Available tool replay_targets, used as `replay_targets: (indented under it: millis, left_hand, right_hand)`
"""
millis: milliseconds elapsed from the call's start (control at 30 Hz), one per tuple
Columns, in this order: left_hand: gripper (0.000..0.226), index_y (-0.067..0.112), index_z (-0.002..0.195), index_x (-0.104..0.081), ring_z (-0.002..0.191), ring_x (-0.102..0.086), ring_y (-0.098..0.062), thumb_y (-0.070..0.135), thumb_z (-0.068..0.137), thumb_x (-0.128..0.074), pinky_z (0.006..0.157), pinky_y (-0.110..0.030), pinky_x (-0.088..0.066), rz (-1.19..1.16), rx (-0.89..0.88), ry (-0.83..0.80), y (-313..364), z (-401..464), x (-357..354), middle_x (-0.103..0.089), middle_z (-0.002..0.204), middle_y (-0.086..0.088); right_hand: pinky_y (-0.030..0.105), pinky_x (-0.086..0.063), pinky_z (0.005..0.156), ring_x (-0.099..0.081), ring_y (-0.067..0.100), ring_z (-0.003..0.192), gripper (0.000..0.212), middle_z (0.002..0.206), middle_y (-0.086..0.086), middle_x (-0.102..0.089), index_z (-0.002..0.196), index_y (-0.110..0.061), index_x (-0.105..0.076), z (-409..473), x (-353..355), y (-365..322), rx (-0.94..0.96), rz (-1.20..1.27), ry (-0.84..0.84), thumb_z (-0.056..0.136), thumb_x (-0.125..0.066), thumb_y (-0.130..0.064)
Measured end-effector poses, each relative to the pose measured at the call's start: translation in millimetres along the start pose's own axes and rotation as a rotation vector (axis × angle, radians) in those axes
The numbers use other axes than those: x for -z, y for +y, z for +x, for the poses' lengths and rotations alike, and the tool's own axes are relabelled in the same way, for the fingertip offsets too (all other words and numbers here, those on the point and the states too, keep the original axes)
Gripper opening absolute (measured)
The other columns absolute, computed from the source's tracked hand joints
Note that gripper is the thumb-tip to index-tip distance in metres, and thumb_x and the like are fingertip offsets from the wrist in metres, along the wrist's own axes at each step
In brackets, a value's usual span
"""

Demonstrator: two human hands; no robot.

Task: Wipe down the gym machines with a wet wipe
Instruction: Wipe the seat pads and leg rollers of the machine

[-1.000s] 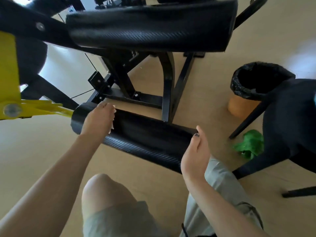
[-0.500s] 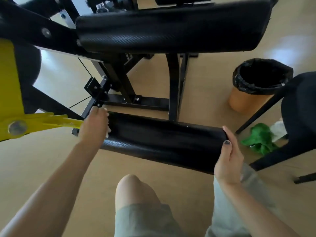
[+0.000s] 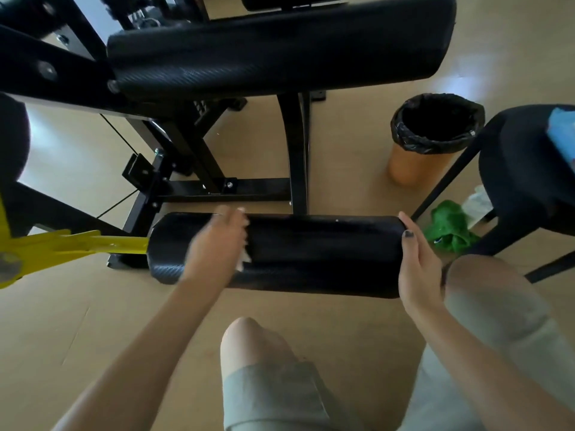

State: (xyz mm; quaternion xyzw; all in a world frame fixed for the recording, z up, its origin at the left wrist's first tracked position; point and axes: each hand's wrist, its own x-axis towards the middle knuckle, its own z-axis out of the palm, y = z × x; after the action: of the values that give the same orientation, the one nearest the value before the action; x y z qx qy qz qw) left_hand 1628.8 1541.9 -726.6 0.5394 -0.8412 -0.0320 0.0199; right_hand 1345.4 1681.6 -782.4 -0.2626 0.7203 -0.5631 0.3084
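A black padded roller [image 3: 320, 256] of the gym machine lies across the middle, fixed to a yellow lever arm [image 3: 62, 248] on its left. My left hand [image 3: 217, 244] presses a white wet wipe [image 3: 244, 259] onto the roller's left part; only a corner of the wipe shows under the palm. The hand is motion-blurred. My right hand [image 3: 417, 259] grips the roller's right end, thumb on the top edge. A second, larger black pad [image 3: 280, 48] hangs above.
The machine's black steel frame [image 3: 224, 188] stands behind the roller. At the right are an orange bin with a black liner [image 3: 435, 135], a black stool [image 3: 525, 175] and a green cloth [image 3: 451, 225] on the floor. My knees are below the roller.
My left hand has slid with the wipe from the roller's left end toward its middle. The view has shifted, so the roller now lies nearly level, with my right hand still at its right end.
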Motion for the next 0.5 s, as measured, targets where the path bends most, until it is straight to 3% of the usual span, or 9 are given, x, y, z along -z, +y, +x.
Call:
replay_targets:
  millis: [33, 100, 167, 267, 367, 500]
  left_hand:
    - [0.022, 0.013, 0.115, -0.062, 0.084, -0.055, -0.006, 0.021, 0.101, -0.047, 0.077, -0.033, -0.053, 0.079, 0.111, 0.011, -25.4, 3.2, 7.5, -0.056, 0.096, 0.011]
    - [0.024, -0.003, 0.117, -0.06, 0.103, -0.061, -0.03, 0.002, 0.094, -0.055, 0.079, -0.045, -0.058, 0.101, 0.337, 0.07, -69.5, 5.8, 20.2, -0.059, 0.111, -0.015]
    - [0.027, -0.009, 0.116, -0.056, 0.103, -0.063, -0.043, -0.003, 0.09, -0.061, 0.08, -0.052, -0.056, -0.006, 0.466, 0.084, -70.9, 8.0, 26.9, -0.055, 0.118, -0.027]
    - [0.032, -0.003, 0.124, -0.053, 0.106, -0.065, -0.035, 0.007, 0.094, -0.061, 0.081, -0.04, -0.055, 0.063, 0.317, 0.078, -15.6, 8.1, 24.6, -0.054, 0.128, -0.024]
    - [0.04, 0.003, 0.13, -0.051, 0.108, -0.064, -0.019, 0.023, 0.096, -0.063, 0.077, -0.026, -0.054, 0.024, 0.076, 0.0, 63.7, 5.9, 13.8, -0.053, 0.132, -0.015]
    - [0.042, 0.005, 0.136, -0.045, 0.1, -0.066, -0.018, 0.013, 0.098, -0.06, 0.082, -0.027, -0.056, -0.123, -0.23, 0.019, 157.8, 3.3, 4.8, -0.048, 0.137, -0.014]
  right_hand:
    - [0.038, -0.035, 0.12, -0.046, 0.005, 0.137, 0.038, 0.144, -0.019, -0.054, 0.144, -0.04, -0.055, -0.7, -0.6, -1.3, -0.011, 0.02, 0.002, 0.109, -0.039, -0.038]
    - [0.034, -0.032, 0.121, -0.043, 0.004, 0.139, 0.038, 0.147, -0.017, -0.052, 0.144, -0.036, -0.055, -0.9, -3.0, -5.7, -0.036, 0.032, 0.008, 0.109, -0.039, -0.038]
    - [0.028, -0.03, 0.115, -0.042, 0.005, 0.137, 0.038, 0.143, -0.018, -0.052, 0.143, -0.034, -0.055, 2.2, -6.3, -10.4, -0.044, 0.001, 0.016, 0.109, -0.038, -0.038]
    - [0.026, -0.03, 0.105, -0.046, 0.005, 0.129, 0.038, 0.13, -0.019, -0.056, 0.137, -0.033, -0.058, 6.2, -11.7, -15.0, -0.073, 0.02, 0.06, 0.109, -0.035, -0.04]
    - [0.026, -0.038, 0.097, -0.055, -0.001, 0.107, 0.037, 0.109, -0.027, -0.059, 0.13, -0.037, -0.063, 2.7, -16.4, -20.1, -0.133, 0.078, 0.123, 0.108, -0.033, -0.041]
    - [0.019, -0.048, 0.09, -0.06, -0.01, 0.102, 0.037, 0.11, -0.025, -0.065, 0.127, -0.033, -0.067, 0.2, -19.1, -19.8, -0.168, 0.176, 0.181, 0.109, -0.035, -0.034]
